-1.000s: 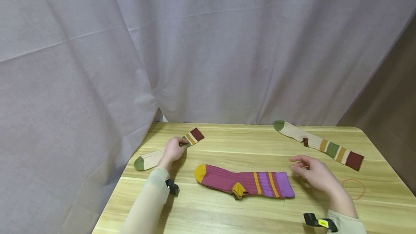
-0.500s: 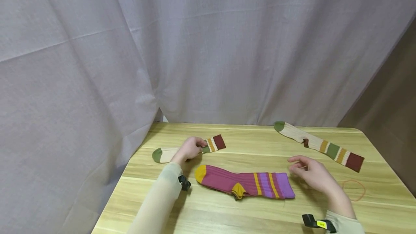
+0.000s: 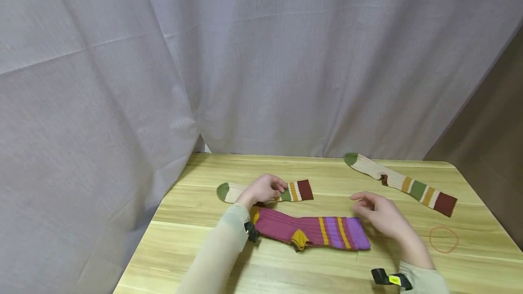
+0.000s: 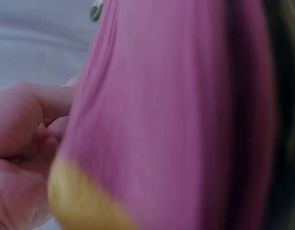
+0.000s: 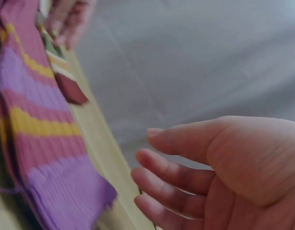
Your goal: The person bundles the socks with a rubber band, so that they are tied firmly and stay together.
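My left hand (image 3: 263, 188) pinches a cream sock (image 3: 304, 189) at its striped leg, with green toe and dark red cuff showing on either side. Its middle is hidden under the hand. Just in front lies a magenta sock (image 3: 282, 223) with yellow toe and heel and a purple cuff; something dark shows beneath its heel. That magenta sock fills most of the left wrist view, with part of my left hand (image 4: 23, 143) behind it. My right hand (image 3: 382, 214) hovers by the purple cuff, fingers loosely bent and holding nothing, as the right wrist view confirms.
A matching cream sock (image 3: 392, 177) lies slantwise at the back right of the wooden table (image 3: 286, 271). A thin reddish loop (image 3: 444, 227) lies right of my right hand. Grey curtain (image 3: 261, 80) hangs behind the table's far edge.
My left hand has slid the cream sock rightward, and the sock has turned to lie nearly level behind the magenta one. My right hand has shifted slightly left.
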`<state>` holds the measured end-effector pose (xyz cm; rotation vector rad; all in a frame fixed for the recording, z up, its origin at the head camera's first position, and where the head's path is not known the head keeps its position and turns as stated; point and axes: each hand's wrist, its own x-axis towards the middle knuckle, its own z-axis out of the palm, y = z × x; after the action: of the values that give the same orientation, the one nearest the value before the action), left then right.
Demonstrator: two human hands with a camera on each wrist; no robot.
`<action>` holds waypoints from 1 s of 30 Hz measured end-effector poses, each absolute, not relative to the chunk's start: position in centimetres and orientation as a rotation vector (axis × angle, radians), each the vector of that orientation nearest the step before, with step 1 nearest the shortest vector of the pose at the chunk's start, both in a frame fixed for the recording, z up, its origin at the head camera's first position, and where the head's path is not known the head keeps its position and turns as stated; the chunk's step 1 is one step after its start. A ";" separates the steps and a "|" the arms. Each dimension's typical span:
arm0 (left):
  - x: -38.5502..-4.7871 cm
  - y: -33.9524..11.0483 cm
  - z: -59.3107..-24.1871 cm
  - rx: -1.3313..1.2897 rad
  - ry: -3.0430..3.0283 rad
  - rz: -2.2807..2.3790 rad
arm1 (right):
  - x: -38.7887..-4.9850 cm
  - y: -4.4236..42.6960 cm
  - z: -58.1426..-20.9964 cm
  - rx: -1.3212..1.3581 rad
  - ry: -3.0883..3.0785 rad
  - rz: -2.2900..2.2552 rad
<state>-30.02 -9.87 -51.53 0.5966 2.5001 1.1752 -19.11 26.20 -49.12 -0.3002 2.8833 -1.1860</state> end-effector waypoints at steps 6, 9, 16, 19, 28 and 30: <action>-29.5 -7.7 -51.2 0.615 2.437 1.211 | -20.8 23.8 -49.1 -0.372 2.798 -1.296; -29.3 -6.8 -51.1 0.645 2.426 1.206 | -22.0 23.0 -49.5 -0.368 2.720 -1.372; -28.9 -5.7 -51.4 0.695 2.435 1.188 | -23.8 22.0 -50.7 -0.247 2.619 -1.409; -28.8 -5.5 -51.7 0.705 2.451 1.176 | -24.2 21.9 -51.2 -0.204 2.602 -1.420; -28.5 -5.2 -51.9 0.726 2.429 1.226 | -24.3 21.5 -51.8 -0.117 2.425 -1.577; -28.4 -5.2 -52.0 0.726 2.429 1.227 | -24.2 21.5 -51.9 -0.087 2.387 -1.616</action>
<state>-28.39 -5.19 -51.99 0.7263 2.4294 1.2266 -24.25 21.53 -51.92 -0.0867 2.3871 -1.6155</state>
